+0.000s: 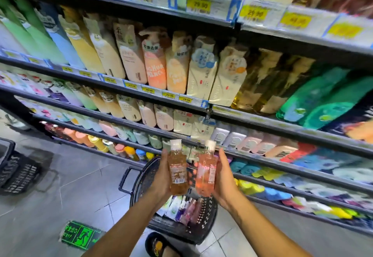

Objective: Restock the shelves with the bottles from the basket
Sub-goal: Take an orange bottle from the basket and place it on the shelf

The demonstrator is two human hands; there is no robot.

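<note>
— Bottles first: where are they?
— Two are up out of the basket [139, 178]. The left hand [161, 178] grips the amber bottle [178, 173] and the right hand [224, 174] grips the pink bottle [204, 173]. Both are upright, caps up, side by side and nearly touching, in front of the lower shelves [262, 178].
— Fingers?
— Wrapped round each bottle from its outer side, holding firmly. Neither hand is free.
— Why hold them like that?
— The labels face the person, I'd judge so each can be read and matched to its row. Upright also suits setting them straight down on a shelf.
— And the rest?
— More bottles lie packed in the basket. It stands on the floor right under the hands, close against the shelving, which keeps each reach short. A second basket [12, 168] sits well apart at the left.
— Where would these two go?
— Small bottles [96, 141] of like colours stand on a low shelf to the left, but the blur there keeps me from saying they match. Restocking looks early, given the basket's load.
</note>
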